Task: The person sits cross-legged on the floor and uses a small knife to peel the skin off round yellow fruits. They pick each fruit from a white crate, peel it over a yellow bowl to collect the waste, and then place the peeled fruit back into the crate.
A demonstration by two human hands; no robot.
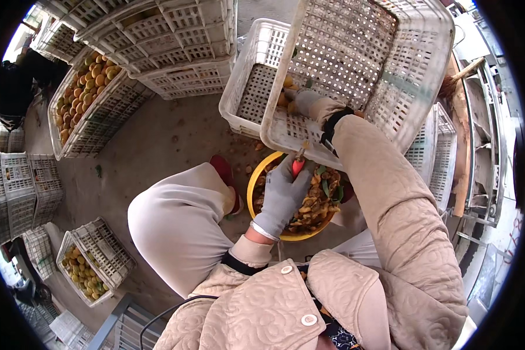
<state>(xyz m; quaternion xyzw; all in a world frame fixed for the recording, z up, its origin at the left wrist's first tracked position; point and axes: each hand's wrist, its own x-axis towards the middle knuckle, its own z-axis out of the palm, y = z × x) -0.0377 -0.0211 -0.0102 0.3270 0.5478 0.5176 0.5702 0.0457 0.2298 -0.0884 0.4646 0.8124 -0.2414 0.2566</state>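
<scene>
My left hand [281,199], in a grey glove, grips a small tool with a red handle [298,167]. It is above a yellow tub [251,189] of orange-brown scraps [316,209] and some green leaves. My right hand [307,100], also gloved, reaches into a tilted white plastic crate [275,124]. A few orange fruits [288,82] lie by its fingers in the crate's lower corner. The fingers are partly hidden, so whether they grip a fruit cannot be told.
Another white crate [228,103] stands under and behind the tilted one. Stacked crates [181,43] rise ahead. Crates of orange fruit [85,87] and yellowish fruit [83,273] stand to the left. A broom [459,78] leans at right. A person in dark clothes [15,87] is far left.
</scene>
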